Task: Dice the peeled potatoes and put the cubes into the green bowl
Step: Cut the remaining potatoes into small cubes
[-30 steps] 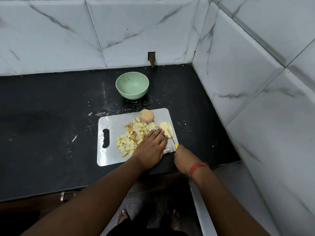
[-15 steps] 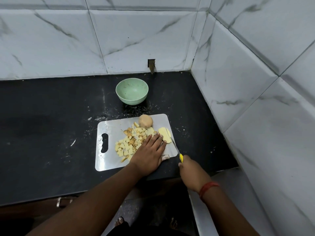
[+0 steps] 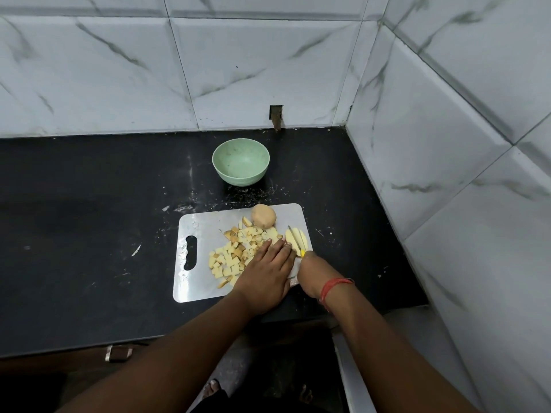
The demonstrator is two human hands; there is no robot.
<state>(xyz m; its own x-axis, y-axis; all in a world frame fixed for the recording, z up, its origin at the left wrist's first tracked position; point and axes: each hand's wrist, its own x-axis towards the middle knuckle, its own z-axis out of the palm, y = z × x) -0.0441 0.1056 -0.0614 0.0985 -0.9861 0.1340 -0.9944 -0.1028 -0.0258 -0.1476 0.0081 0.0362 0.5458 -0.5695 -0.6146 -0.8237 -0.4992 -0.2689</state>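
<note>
Your right hand [image 3: 313,271] grips the yellow-handled knife [image 3: 295,238], blade running away from you along the pale potato slab's [image 3: 295,238] long axis, while your flat left hand [image 3: 268,271] steadies it from the left on the steel board [image 3: 202,228].

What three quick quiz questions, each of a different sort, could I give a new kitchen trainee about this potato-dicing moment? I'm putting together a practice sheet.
1. True or false: the green bowl already holds potato cubes.
2. Multiple choice: where is the whole peeled potato? A) in the bowl B) at the far edge of the cutting board C) on the bare counter
3. Fill in: the right hand grips a knife with a ____ handle.

Key:
1. False: the bowl looks empty; the cubes lie on the board by the left hand.
2. B.
3. Yellow; the blade sits on the potato slices.
</note>
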